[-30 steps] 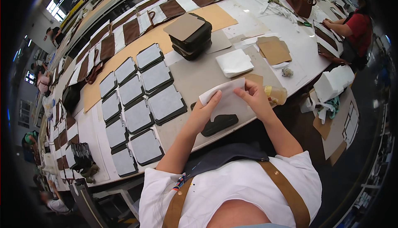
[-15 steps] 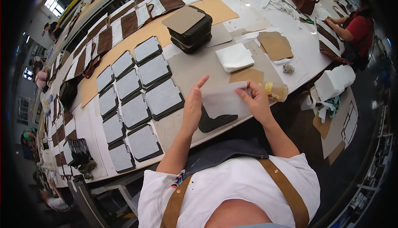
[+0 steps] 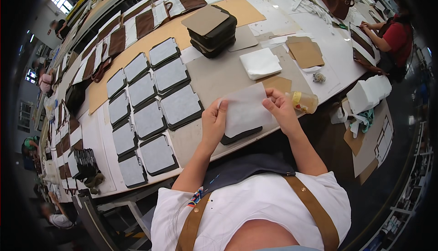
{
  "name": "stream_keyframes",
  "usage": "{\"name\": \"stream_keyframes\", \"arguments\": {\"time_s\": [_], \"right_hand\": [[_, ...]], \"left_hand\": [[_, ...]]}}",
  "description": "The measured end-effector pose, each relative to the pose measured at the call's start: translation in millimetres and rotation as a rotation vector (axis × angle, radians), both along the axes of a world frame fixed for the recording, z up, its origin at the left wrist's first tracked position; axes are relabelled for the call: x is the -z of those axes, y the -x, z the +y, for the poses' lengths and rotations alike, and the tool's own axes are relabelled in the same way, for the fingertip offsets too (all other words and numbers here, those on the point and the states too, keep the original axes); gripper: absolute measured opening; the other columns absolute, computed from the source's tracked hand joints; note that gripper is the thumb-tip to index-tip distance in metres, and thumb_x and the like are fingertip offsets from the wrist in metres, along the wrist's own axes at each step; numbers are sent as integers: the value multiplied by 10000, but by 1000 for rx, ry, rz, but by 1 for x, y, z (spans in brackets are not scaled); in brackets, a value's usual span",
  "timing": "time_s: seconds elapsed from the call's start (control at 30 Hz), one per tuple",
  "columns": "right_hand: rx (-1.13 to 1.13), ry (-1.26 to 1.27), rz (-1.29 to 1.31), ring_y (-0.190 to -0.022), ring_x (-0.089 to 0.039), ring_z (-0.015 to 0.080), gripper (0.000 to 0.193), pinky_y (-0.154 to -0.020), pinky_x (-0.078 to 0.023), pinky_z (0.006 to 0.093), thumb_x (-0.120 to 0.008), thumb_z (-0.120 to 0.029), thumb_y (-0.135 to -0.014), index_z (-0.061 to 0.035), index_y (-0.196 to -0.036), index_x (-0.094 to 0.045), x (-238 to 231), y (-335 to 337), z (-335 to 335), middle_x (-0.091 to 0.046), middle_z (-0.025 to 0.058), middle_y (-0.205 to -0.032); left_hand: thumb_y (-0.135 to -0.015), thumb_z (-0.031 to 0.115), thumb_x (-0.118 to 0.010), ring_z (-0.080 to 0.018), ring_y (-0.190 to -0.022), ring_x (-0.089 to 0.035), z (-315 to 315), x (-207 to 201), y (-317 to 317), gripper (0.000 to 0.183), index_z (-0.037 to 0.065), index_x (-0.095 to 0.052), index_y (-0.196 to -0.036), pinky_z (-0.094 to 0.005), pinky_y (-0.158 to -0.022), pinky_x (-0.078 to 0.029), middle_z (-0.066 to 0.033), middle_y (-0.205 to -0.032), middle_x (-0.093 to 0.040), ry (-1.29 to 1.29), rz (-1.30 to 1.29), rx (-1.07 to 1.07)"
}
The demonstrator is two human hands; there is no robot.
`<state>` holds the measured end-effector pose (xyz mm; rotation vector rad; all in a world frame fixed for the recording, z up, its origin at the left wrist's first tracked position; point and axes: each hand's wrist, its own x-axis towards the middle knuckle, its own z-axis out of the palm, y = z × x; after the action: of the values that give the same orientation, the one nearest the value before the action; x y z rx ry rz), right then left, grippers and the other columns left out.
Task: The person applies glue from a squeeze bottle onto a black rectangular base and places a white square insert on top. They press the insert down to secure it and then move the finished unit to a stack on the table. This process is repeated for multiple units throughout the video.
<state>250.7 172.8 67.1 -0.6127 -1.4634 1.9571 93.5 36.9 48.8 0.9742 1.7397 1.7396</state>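
Note:
Between my hands, above the near edge of the table, is a thin translucent white sheet (image 3: 247,112). My left hand (image 3: 213,122) pinches its left edge between thumb and fingers. At the opposite edge my right hand (image 3: 279,109) grips the sheet the same way. Under it lies a black panel (image 3: 242,135), mostly hidden by the sheet. To the left, several black panels with pale grey sheets (image 3: 147,119) on top lie in rows. A stack of white sheets (image 3: 260,63) rests just beyond my hands.
A tall stack of black pieces (image 3: 212,34) stands farther back, topped by a brown board (image 3: 205,20). Brown cards (image 3: 305,52) and a plastic jar with a yellow label (image 3: 304,102) lie to the right. A person in red (image 3: 396,36) works at the far right.
My left hand has closed on the sheet's left edge, where before it was open beside it. The sheet is now raised and stretched upright between both hands.

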Motion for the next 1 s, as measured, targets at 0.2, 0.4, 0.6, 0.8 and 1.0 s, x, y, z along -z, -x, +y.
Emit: {"name": "stream_keyframes", "arguments": {"time_s": [0.2, 0.4, 0.6, 0.8, 1.0], "right_hand": [[24, -69, -68, -677, -454, -13, 214, -615, -368, 174, -686, -200, -993, -48, -1142, -659, 20, -7, 7, -573, -81, -792], [-94, 14, -36, -761, -577, 12, 167, -684, -464, 191, -679, -152, -989, -16, -1086, -675, 5, -4, -4, -678, -29, -877], [-93, -50, -87, -812, -616, 28, 193, -719, -490, 201, -669, -132, -990, 8, -1122, -654, 14, -8, -3, -705, 11, -928], [8, -86, -128, -780, -609, 28, 173, -707, -485, 200, -650, -129, -1001, 16, -1095, -648, 20, -9, -6, -703, 11, -907], [4, -134, -247, -765, -595, 24, 147, -702, -476, 196, -632, -127, -1010, 3, -1077, -649, 30, -14, -6, -693, -1, -869]], "left_hand": [[-1082, 301, -534, -14, -613, -417, -4, 3, 0, 370, -11, -726, -1129, -211, -535, -351, 46, -686, -585, -2, 55, -28], [-1085, 321, -524, -12, -575, -377, -5, 0, -3, 391, -9, -731, -1121, -225, -503, -309, 69, -655, -544, -25, 51, -41], [-1088, 370, -503, -17, -549, -379, -14, 7, 3, 440, -8, -712, -1174, -221, -508, -335, 61, -659, -546, 93, -52, 9], [-1078, 282, -507, -50, -568, -479, -19, -2, 2, 493, 28, -434, -1495, -227, -536, -414, -17, -816, -633, 105, -237, 130], [-993, 76, -596, -54, -635, -452, -30, 15, -10, 756, 98, -189, -1630, -224, -608, -379, 13, -715, -546, 153, 2, 95]]}}
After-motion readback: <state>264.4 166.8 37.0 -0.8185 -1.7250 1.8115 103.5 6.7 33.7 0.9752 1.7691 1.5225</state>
